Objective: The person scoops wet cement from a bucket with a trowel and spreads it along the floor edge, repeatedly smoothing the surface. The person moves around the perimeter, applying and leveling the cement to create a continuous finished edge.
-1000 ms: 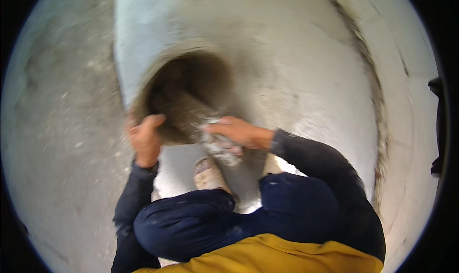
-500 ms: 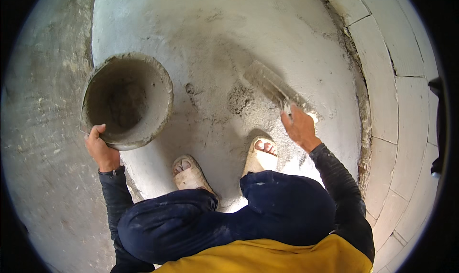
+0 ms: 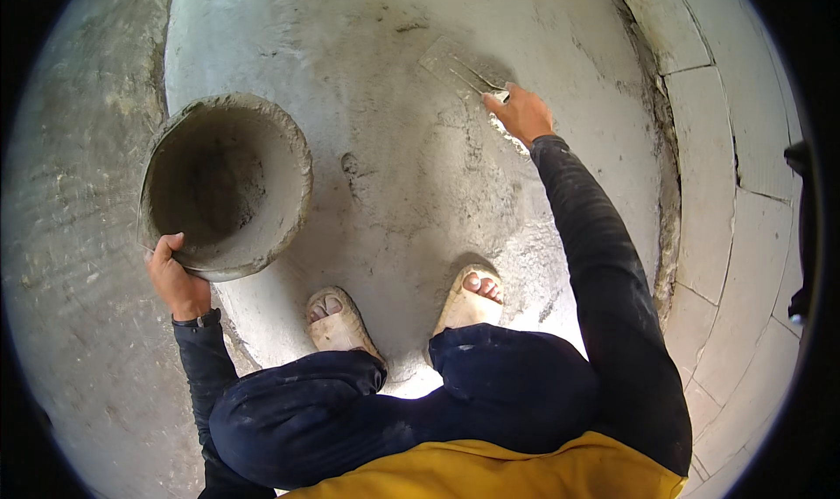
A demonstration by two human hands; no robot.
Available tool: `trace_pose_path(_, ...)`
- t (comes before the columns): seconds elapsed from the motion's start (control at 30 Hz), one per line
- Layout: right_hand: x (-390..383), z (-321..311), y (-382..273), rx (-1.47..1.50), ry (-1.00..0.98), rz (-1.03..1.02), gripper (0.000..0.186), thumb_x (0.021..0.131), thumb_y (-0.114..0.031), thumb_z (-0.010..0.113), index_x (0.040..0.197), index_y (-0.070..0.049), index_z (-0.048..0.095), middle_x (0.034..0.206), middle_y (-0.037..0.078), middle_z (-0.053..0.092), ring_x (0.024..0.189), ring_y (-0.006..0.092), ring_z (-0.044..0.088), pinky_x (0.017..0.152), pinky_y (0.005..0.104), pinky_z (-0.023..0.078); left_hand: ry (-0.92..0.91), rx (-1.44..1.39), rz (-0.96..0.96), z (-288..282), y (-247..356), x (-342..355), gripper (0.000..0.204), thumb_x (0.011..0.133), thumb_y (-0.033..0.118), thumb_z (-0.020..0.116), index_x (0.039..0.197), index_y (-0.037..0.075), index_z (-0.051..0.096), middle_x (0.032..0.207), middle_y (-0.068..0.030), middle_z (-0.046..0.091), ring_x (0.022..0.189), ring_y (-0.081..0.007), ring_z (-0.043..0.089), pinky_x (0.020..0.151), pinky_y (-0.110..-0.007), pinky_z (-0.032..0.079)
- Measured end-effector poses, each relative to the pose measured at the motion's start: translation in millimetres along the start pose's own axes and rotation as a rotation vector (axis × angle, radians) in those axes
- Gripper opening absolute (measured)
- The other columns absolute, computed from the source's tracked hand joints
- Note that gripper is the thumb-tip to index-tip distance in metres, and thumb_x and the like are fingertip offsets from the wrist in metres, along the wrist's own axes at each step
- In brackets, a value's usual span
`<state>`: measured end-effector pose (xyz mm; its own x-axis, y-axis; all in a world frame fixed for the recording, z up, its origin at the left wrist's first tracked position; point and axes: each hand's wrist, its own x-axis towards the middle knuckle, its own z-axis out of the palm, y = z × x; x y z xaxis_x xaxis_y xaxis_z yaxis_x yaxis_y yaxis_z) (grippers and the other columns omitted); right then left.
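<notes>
My left hand (image 3: 179, 279) grips the near-left rim of a mortar-crusted bucket (image 3: 296, 153), thumb over the edge. The bucket is tipped so its mouth faces me, with grey residue inside. Out ahead on the right, my right hand (image 3: 525, 114) is closed round the handle of a rectangular plastering trowel (image 3: 451, 66). The trowel's blade lies against the pale grey surface and nearly blends with it; my fingers hide most of the handle. Rough wet mortar (image 3: 472, 162) is spread between the trowel and my feet.
My sandalled feet (image 3: 341, 328) stand on the pale surface. Along the right runs a wall of large pale blocks (image 3: 700, 132), with a rough dark joint at its foot. A darker, stained concrete area (image 3: 79, 237) lies on the left. A dark object (image 3: 801, 228) shows at the far right edge.
My right hand and the trowel have moved forward and slightly left, the blade now lying flatter. The mortar looks more spread out. My left hand still holds the bucket in nearly the same place.
</notes>
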<state>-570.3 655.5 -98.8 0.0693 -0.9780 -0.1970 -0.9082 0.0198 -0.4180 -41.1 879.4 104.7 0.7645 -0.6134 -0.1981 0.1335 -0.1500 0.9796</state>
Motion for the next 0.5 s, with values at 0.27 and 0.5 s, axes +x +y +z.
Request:
trace_pose_path(0.27,-114,65,-112,0.138,-0.538,-0.256,0.064,0.091,-0.054,0.065,0.075,0.008,0.068,0.066,0.025,0.065,0.062,0.0403,0.066,0.063,0.0501,0.053,-0.055,-0.083,0.031,-23,-15,28,0.01,0.085,0.003,0.063,0.092,0.0,0.07,0.095,-0.0045,0.071,0.088,-0.0187,0.065,0.088,-0.034,0.051)
trace_pose_path(0.5,-168,49,-131,-0.078,-0.551,-0.612,0.048,0.091,-0.049,0.067,0.094,-0.001,0.07,0.07,0.022,0.067,0.066,0.0417,0.067,0.062,0.0513,0.052,-0.064,-0.102,0.058,-22,4,19,0.015,0.083,0.002,0.064,0.095,-0.003,0.07,0.096,-0.0058,0.071,0.088,-0.0186,0.067,0.084,-0.033,0.053)
